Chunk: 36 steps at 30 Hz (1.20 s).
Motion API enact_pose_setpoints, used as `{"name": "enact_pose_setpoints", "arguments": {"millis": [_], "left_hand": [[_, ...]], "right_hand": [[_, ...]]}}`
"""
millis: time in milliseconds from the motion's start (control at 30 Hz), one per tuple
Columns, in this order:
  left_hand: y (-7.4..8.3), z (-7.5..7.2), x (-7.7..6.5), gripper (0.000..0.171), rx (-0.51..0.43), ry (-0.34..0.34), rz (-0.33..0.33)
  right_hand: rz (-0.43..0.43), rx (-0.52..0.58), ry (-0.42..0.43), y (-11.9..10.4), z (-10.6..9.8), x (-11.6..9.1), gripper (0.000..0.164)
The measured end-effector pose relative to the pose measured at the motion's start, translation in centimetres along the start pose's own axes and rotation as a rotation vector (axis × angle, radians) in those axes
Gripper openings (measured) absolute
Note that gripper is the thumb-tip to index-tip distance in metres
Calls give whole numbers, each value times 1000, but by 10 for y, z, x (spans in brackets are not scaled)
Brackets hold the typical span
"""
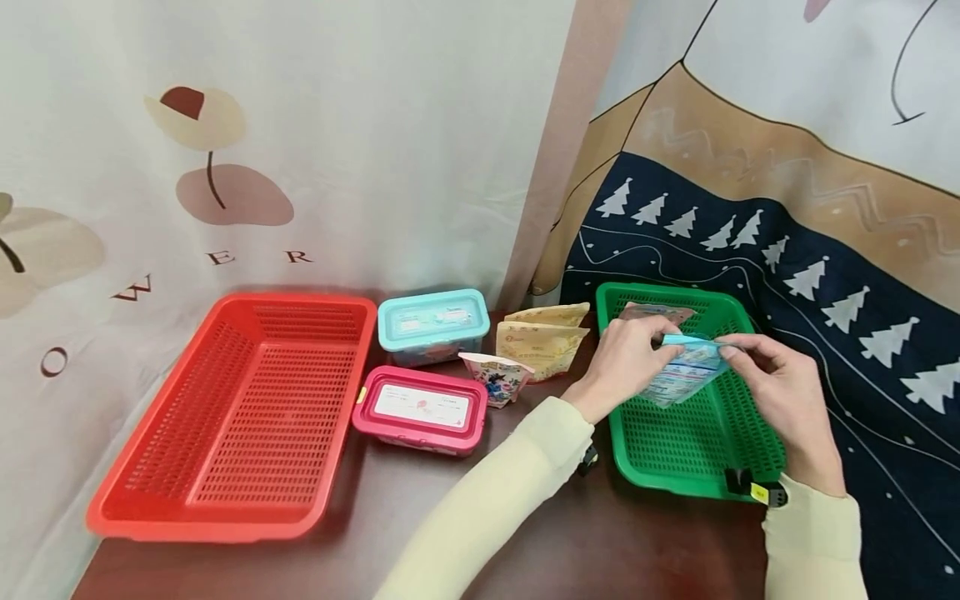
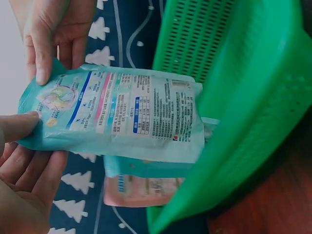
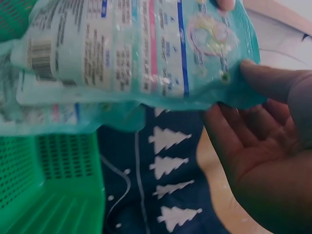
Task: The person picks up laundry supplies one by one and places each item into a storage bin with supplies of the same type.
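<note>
A light blue printed pouch (image 1: pixel 686 379) hangs over the green basket (image 1: pixel 624 454), held at its top edge by both hands. My left hand (image 1: pixel 626 357) pinches one top corner, and my right hand (image 1: pixel 787 396) pinches the other. Dense text, a barcode and a small table cover the side of the pouch seen in the left wrist view. Behind it, a second teal pouch (image 3: pixel 63 117) and a pink pouch (image 2: pixel 141 191) stand in the basket, partly hidden.
Left of the basket stand cream pouches (image 1: pixel 542 346), a small cartoon-printed pouch (image 1: pixel 498 379), a turquoise lidded box (image 1: pixel 433 321) and a magenta lidded box (image 1: pixel 422 408). A red basket (image 1: pixel 307 523) sits farther left. Curtains (image 1: pixel 405 150) hang behind the table (image 1: pixel 570 542).
</note>
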<state>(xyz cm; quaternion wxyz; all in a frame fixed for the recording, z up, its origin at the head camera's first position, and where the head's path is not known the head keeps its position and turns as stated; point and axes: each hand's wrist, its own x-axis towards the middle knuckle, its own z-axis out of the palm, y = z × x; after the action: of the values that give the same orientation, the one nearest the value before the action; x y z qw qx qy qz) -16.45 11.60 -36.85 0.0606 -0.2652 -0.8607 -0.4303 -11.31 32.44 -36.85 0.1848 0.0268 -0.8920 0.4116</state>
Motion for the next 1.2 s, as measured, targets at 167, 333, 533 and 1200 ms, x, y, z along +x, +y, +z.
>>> {"name": "enact_pose_setpoints", "arguments": {"millis": [167,333,533,1200], "left_hand": [[-10,11,-2,14,30,-57,-32],[-17,20,-2,13,46,-79,-25],[-23,26,0,14,57,-107,-53],[-44,36,-5,16,64,-99,-120]], "right_hand": [[9,-65,-123,14,-2,2,23],[-18,-91,-197,26,-3,6,20],[-34,-120,-249,33,-1,11,18],[-20,-205,-376,40,11,24,20]]}}
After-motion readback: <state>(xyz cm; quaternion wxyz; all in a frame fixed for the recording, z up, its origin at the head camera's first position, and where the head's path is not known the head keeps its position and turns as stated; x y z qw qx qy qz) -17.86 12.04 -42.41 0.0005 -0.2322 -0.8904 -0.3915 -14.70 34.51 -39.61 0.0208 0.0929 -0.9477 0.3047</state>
